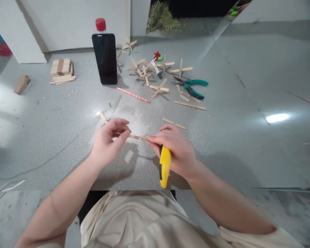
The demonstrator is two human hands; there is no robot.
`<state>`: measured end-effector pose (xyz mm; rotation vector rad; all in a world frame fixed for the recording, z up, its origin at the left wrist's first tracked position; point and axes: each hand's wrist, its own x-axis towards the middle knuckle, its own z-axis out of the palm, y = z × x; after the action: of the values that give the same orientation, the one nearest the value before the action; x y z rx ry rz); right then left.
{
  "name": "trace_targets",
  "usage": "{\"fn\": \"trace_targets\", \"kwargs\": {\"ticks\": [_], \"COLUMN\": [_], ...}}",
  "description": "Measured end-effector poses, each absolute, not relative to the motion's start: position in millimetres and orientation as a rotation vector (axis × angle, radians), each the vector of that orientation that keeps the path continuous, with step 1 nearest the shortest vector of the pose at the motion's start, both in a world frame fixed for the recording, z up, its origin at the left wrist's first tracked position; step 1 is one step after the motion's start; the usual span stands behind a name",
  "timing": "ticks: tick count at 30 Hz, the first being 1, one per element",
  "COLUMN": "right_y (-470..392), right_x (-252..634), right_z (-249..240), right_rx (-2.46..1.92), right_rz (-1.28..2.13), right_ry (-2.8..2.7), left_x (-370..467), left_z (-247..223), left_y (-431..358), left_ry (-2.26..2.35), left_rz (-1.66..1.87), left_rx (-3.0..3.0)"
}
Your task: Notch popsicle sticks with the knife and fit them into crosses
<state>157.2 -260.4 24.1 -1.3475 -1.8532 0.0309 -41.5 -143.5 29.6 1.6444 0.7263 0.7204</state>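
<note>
The narrow wooden stick (pixel 137 137) is between the two hands, near the close edge of the table (pixel 235 137). The left hand (pixel 110 139) has its grip pinched on one end, thumb against fingers; the right hand (pixel 175 146) has thumb and fingertips together on the other, with a yellow tool (pixel 165 167) tucked in the same grip and hanging below it. Pale dust (pixel 142 119) covers the table just beyond the stick. Of the containers, a bottle with a red cap (pixel 100 24) stands at the back, mostly hidden by the upright phone (pixel 105 58), so its contents cannot be told. A white tube with a dark end (pixel 156 69) lies among the crossed sticks (pixel 159 88); what it holds does not show either. Right of these lie green-handled pliers (pixel 197 82), and nearer, a loose stick (pixel 174 123) just beyond the right hand. A pink patterned strip (pixel 133 94) lies in front of the phone, and well to its left sits a banded stack of sticks (pixel 61 67).
</note>
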Motion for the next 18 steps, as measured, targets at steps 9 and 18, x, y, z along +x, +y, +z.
{"fn": "trace_targets", "kwargs": {"ticks": [9, 18], "right_y": [-251.2, -221.3], "right_x": [157.1, 180.9], "right_z": [16.1, 21.8], "right_rx": [-1.331, -1.566], "right_rz": [0.005, -0.254], "right_ry": [-1.864, -1.963], "left_x": [-36.5, -78.5], "left_z": [32.6, 33.0], "left_y": [-144.3, -86.2], "left_ry": [0.588, 1.180], "left_rz": [0.749, 1.153], "left_rx": [2.102, 2.001]}}
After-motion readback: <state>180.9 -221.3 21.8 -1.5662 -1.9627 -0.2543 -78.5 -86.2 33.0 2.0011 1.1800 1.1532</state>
